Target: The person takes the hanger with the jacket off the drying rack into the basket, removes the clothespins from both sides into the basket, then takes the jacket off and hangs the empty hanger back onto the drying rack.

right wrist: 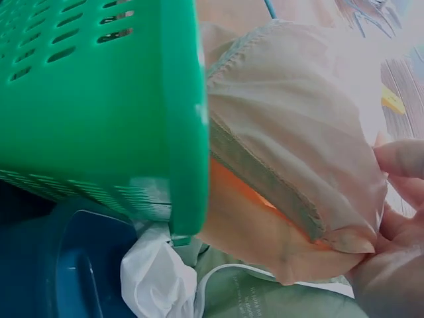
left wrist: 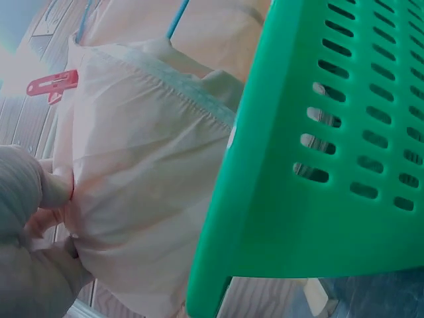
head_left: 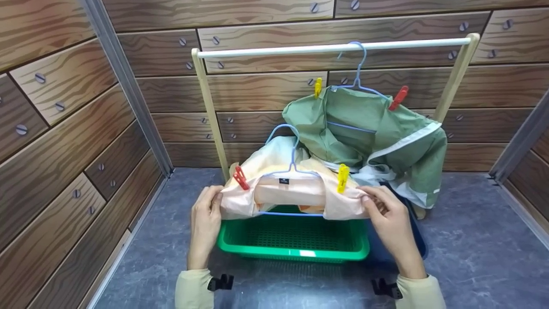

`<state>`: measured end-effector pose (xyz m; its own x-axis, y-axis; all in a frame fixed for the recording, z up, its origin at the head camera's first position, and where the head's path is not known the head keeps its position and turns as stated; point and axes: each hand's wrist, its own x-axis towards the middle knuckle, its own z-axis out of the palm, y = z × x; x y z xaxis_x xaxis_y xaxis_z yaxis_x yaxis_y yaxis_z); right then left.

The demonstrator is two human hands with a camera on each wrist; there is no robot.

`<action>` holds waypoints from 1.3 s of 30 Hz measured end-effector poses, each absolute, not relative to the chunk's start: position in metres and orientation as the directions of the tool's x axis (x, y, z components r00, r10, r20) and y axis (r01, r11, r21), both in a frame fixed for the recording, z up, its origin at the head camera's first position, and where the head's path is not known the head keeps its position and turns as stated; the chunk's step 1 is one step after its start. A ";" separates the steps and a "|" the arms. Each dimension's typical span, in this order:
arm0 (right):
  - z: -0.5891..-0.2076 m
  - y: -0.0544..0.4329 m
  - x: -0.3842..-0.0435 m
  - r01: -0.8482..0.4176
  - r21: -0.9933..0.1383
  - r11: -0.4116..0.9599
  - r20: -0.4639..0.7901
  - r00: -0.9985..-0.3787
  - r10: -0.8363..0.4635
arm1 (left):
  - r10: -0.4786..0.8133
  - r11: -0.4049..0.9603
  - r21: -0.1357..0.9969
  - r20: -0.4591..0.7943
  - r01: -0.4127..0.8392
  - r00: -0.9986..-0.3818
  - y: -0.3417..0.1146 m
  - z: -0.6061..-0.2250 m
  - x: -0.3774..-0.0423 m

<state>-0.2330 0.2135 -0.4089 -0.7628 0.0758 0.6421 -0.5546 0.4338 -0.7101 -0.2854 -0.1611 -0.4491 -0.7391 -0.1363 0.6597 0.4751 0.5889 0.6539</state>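
A pale peach jacket [head_left: 291, 195] with a small dark neck label is draped on a blue hanger [head_left: 293, 150], whose hook is free of the rail. A red clothespin [head_left: 241, 178] clips one shoulder and a yellow clothespin [head_left: 342, 178] the other. My left hand [head_left: 205, 223] pinches the cloth at the left shoulder between thumb and fingers. On the opposite side my right hand [head_left: 391, 221] pinches the right shoulder the same way. Just below the jacket stands a green basket [head_left: 266, 250], whose far side the cloth hides. Both wrist views show the pinched fabric beside the basket.
Behind stands a rack with a white rail [head_left: 274, 50]. A green jacket [head_left: 356, 111] hangs from it on another blue hanger, with yellow and red clothespins. A dark blue bin [right wrist: 93, 265] sits right of the basket. Wood-patterned walls [head_left: 64, 128] enclose the grey table [head_left: 472, 249].
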 end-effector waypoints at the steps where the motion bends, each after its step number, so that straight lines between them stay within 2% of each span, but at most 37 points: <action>1: -0.409 0.214 -0.234 -0.549 -0.712 0.438 0.637 -0.767 0.073 | -0.130 0.588 0.650 0.664 0.482 -0.736 -0.161 -0.448 -0.286; 8: -0.423 0.220 -0.244 -0.498 -0.756 0.425 0.564 -0.825 0.038 | -0.096 0.593 0.625 0.681 0.507 -0.726 -0.159 -0.445 -0.281; 17: -0.421 0.212 -0.249 -0.563 -0.801 0.202 0.578 -0.816 0.015 | -0.078 0.607 0.596 0.703 0.526 -0.707 -0.152 -0.446 -0.274; 21: -0.422 0.211 -0.249 -0.570 -0.799 0.194 0.586 -0.809 0.037 | -0.056 0.627 0.551 0.736 0.550 -0.674 -0.153 -0.443 -0.273; 26: -0.416 0.209 -0.246 -0.604 -0.765 0.223 0.624 -0.780 0.031 | -0.029 0.647 0.495 0.776 0.580 -0.630 -0.156 -0.439 -0.276; 33: -0.399 0.201 -0.229 -0.704 -0.645 0.296 0.742 -0.669 0.025 | -0.021 0.615 0.544 0.736 0.572 -0.677 -0.160 -0.444 -0.275; 36: -0.407 0.202 -0.234 -0.710 -0.652 0.268 0.745 -0.664 0.053 | -0.023 0.608 0.547 0.737 0.576 -0.676 -0.160 -0.444 -0.274; 39: -0.418 0.206 -0.243 -0.714 -0.678 0.174 0.733 -0.675 0.087 | -0.024 0.605 0.546 0.740 0.579 -0.672 -0.159 -0.445 -0.274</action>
